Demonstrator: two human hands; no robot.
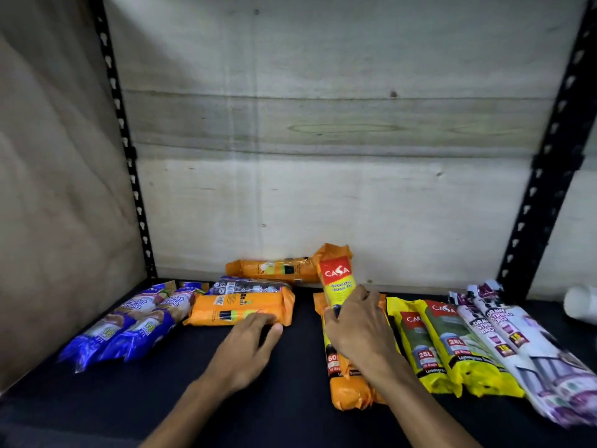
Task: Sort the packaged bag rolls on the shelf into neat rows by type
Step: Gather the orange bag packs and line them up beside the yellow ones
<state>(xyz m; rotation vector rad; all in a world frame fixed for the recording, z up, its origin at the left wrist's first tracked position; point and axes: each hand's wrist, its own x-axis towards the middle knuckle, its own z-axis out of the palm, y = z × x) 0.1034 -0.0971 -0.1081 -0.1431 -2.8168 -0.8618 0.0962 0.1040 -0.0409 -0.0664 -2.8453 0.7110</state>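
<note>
A person's right hand (358, 321) is gripping an orange roll (337, 279) tilted up at the frame's centre, above another orange pack (350, 383) lying on the dark shelf (290, 412). The left hand (248, 344), fingers straight, is touching a sideways orange packet (239, 307). Blue rolls (129, 324) are lying lower left, yellow (445, 344) and white rolls (529, 347) lower right.

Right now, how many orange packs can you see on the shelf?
4. One lies crosswise at the back wall; one crosswise under the left hand; one gripped tilted up by the right hand; one lengthwise beneath that hand. More may be hidden underneath.
</note>
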